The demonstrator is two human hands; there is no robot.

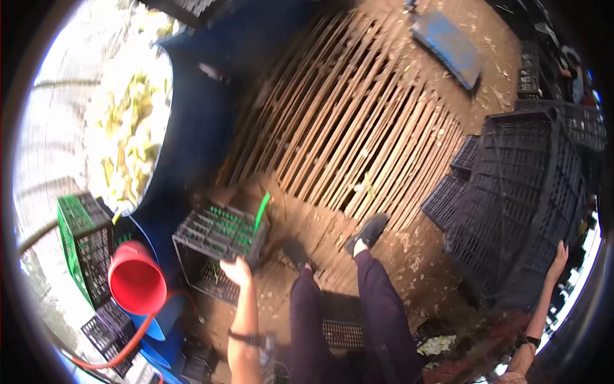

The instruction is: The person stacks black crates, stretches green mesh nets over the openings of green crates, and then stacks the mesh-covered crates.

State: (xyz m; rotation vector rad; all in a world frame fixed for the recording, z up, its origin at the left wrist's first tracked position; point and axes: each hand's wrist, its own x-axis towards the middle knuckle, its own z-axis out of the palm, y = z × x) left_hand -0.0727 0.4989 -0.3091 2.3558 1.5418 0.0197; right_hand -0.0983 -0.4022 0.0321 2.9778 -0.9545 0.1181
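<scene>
My left hand [238, 270] is closed on the near rim of a black plastic crate [214, 238], tilted above the dirt floor. Green slats and a bright green strip [262, 210] show at the crate's top. Far to the right, my right hand [558, 261] rests along the outer edge of a large black crate stack [508, 185], its visible fingers stretched out. Whether those fingertips hook into the crate is too small to tell.
A slatted wooden floor section [345, 115] lies ahead, with a blue platform [448, 48] beyond. At left are a blue tub [198, 109] by pale yellow-green produce [131, 141], a red bucket [137, 278] and a green crate [77, 246]. Another black crate [342, 334] sits behind my legs.
</scene>
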